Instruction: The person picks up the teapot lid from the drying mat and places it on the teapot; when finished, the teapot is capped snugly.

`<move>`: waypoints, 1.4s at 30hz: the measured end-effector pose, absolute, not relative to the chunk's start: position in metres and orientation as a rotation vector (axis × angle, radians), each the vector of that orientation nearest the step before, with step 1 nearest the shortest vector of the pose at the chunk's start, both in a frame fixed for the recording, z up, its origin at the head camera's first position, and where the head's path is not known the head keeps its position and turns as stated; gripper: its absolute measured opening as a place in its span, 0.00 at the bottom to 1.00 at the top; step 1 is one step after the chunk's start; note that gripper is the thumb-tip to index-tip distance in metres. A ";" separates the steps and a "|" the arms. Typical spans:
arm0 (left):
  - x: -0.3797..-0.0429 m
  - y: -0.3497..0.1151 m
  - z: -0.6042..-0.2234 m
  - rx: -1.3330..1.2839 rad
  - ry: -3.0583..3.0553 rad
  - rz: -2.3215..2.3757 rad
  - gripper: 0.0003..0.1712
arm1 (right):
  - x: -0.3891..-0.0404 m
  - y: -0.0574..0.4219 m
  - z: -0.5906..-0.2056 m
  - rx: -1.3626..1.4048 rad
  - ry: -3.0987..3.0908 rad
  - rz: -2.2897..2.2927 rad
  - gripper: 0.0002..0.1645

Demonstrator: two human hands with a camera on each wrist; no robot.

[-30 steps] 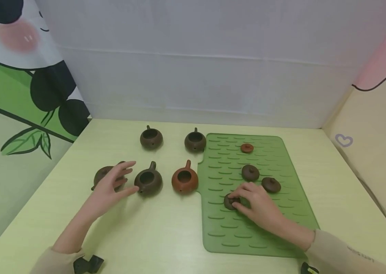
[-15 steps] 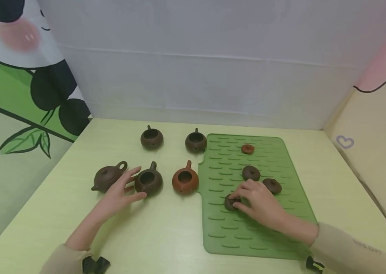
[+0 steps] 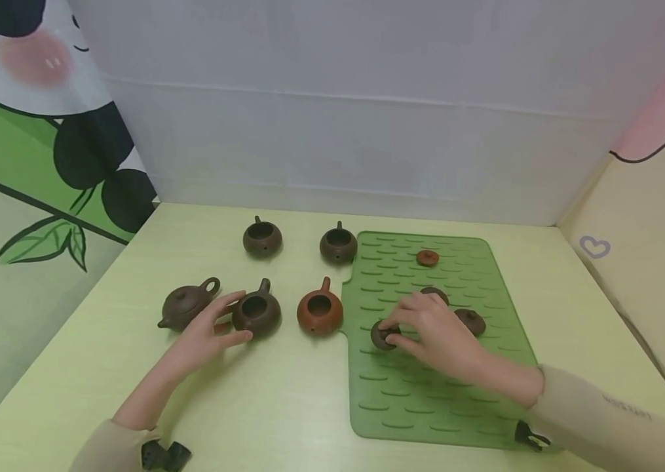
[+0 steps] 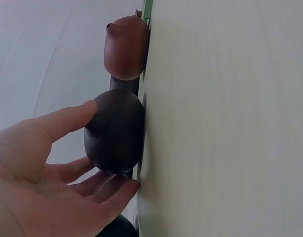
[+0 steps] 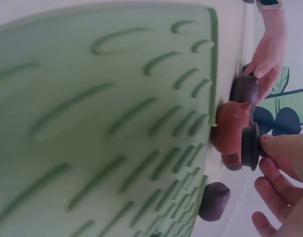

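In the head view my left hand (image 3: pixel 205 341) holds a dark, lidless teapot (image 3: pixel 257 321) from its left side. The left wrist view shows the thumb against the upper body of this teapot (image 4: pixel 114 133) and the fingers along its other side. My right hand (image 3: pixel 441 334) pinches a small dark teapot lid (image 3: pixel 380 337) by its knob. Seen from the right wrist, the lid (image 5: pixel 249 147) hangs clear above the green mat (image 3: pixel 391 410), thumb and index finger meeting at the knob. Between the two hands stands a reddish-brown teapot (image 3: pixel 319 320) with its top uncovered.
A lidded dark teapot (image 3: pixel 181 309) stands left of my left hand. Two lidless brown teapots, one at left (image 3: pixel 262 242) and one at right (image 3: pixel 339 246), stand farther back. On the mat lie a reddish lid (image 3: pixel 427 258) and two dark lids, one partly hidden (image 3: pixel 437 292) and one in plain sight (image 3: pixel 471 322).
My left hand has moved right, from beside the lidded teapot to the dark lidless one. My right hand has lifted the dark lid off the mat and shifted it slightly left.
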State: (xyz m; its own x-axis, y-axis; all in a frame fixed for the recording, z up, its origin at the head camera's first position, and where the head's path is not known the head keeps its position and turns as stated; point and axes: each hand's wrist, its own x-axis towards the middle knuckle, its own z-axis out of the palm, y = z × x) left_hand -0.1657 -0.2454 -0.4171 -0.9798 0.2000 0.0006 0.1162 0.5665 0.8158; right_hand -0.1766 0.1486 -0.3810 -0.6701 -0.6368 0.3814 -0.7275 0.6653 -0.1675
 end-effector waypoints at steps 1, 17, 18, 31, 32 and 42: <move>-0.166 -0.246 -0.417 0.272 2.690 1.404 0.44 | -0.178 0.146 -0.378 1.094 -2.588 0.450 0.11; -0.166 -0.250 -0.424 0.271 2.652 1.436 0.45 | -0.207 0.098 -0.332 1.125 -2.515 0.646 0.11; -0.166 -0.251 -0.424 0.270 2.651 1.437 0.45 | -0.209 0.094 -0.331 1.120 -2.503 0.673 0.11; -0.163 -0.249 -0.419 0.241 2.661 1.437 0.43 | -0.236 0.036 -0.320 1.170 -2.218 1.002 0.10; -0.163 -0.249 -0.419 0.239 2.659 1.440 0.43 | -0.237 0.032 -0.321 1.162 -2.218 1.007 0.10; -0.166 -0.248 -0.419 0.224 2.663 1.432 0.44 | -0.253 -0.003 -0.349 1.109 -2.253 1.080 0.11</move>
